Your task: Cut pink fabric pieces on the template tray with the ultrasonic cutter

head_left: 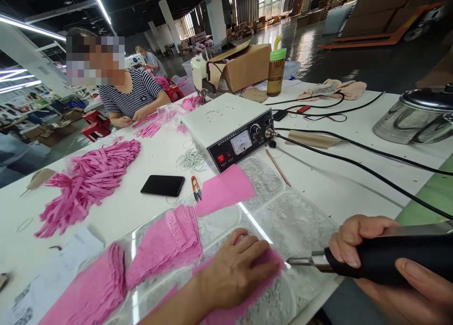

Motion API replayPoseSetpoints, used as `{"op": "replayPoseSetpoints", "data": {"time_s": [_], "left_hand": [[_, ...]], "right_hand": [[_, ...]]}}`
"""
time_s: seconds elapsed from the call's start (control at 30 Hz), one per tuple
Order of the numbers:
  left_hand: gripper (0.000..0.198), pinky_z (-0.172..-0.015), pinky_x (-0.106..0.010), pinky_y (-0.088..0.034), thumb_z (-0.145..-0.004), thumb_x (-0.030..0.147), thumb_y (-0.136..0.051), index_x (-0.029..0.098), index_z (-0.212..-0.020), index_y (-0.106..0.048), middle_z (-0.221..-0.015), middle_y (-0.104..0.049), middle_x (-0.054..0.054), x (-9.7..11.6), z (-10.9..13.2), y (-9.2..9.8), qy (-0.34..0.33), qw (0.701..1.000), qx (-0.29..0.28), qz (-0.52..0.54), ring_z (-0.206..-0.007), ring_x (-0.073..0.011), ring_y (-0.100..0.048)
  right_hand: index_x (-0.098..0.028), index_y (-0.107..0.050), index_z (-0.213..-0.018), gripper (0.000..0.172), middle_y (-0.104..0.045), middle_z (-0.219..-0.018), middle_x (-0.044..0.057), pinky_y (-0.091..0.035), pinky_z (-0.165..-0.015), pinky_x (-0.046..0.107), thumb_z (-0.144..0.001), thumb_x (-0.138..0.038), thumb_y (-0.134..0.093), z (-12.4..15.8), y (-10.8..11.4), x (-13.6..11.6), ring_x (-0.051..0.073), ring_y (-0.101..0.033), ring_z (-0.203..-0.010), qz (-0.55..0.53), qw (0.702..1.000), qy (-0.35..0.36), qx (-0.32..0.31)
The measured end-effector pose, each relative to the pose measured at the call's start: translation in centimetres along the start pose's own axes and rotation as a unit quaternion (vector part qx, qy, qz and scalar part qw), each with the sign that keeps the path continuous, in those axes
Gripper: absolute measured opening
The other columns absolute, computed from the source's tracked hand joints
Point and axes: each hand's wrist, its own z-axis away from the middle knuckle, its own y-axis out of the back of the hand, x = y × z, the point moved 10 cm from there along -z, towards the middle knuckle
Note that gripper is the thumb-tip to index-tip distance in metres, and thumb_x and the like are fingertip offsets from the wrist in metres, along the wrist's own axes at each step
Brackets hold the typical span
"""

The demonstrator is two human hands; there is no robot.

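Note:
My left hand (238, 268) lies palm down on a pink fabric piece (271, 258), fingers somewhat spread and pressing it to a clear mat (300, 221). In my right hand (368, 249) is a black-handled ultrasonic cutter (396, 256). Its thin metal tip reaches the fabric's right edge; whether it touches is hard to tell. A cable appears to run from the handheld cutter's side to the white control box (226, 119). Left of my left hand are a stack of lace-patterned pink pieces (166, 244) and a thicker pink stack (92, 287). One flat pink piece (224, 190) lies ahead.
Orange thread snips (196, 189), a black phone (163, 185) and a brown pencil (278, 167) lie beyond the mat. A heap of pink strips (95, 178) is at left. A bottle (276, 72) and steel pot (414, 115) stand farther back. A co-worker (130, 93) sits across.

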Motion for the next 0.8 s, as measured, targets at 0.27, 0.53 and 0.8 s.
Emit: {"op": "replayPoseSetpoints", "data": {"time_s": [0.27, 0.53, 0.8], "left_hand": [[0.021, -0.087, -0.037, -0.039, -0.095, 0.015, -0.045, 0.018, -0.111, -0.057, -0.104, -0.059, -0.008, -0.08, 0.06, -0.19, 0.000, 1.000, -0.007, 0.004, -0.087, -0.0169, -0.051], [0.020, -0.089, -0.038, -0.040, -0.095, 0.013, -0.045, 0.017, -0.108, -0.058, -0.106, -0.060, -0.008, 0.02, 0.12, 0.21, -0.008, 1.000, 0.020, 0.015, -0.091, -0.0178, -0.053], [0.020, -0.089, -0.038, -0.040, -0.094, 0.013, -0.045, 0.017, -0.108, -0.058, -0.105, -0.060, -0.009, 0.09, 0.20, 0.01, -0.012, 1.000, 0.016, 0.008, -0.093, -0.0184, -0.053]], "right_hand": [[-0.022, -0.058, -0.087, 0.027, -0.044, -0.075, 0.002, -0.047, -0.053, 0.030, -0.073, -0.041, -0.071, -0.06, -0.41, 0.15, 0.015, -0.045, -0.060, 0.028, 0.999, -0.014, -0.027], [-0.023, -0.057, -0.087, 0.022, -0.041, -0.076, 0.002, -0.047, -0.049, 0.034, -0.073, -0.039, -0.064, -0.55, -0.17, -0.06, 0.016, -0.045, -0.057, 0.053, 0.996, 0.009, -0.069], [-0.025, -0.055, -0.084, 0.018, -0.037, -0.075, 0.002, -0.044, -0.047, 0.036, -0.074, -0.039, -0.058, -0.26, -0.21, -0.04, 0.018, -0.042, -0.056, 0.072, 0.996, 0.016, -0.044]]}}
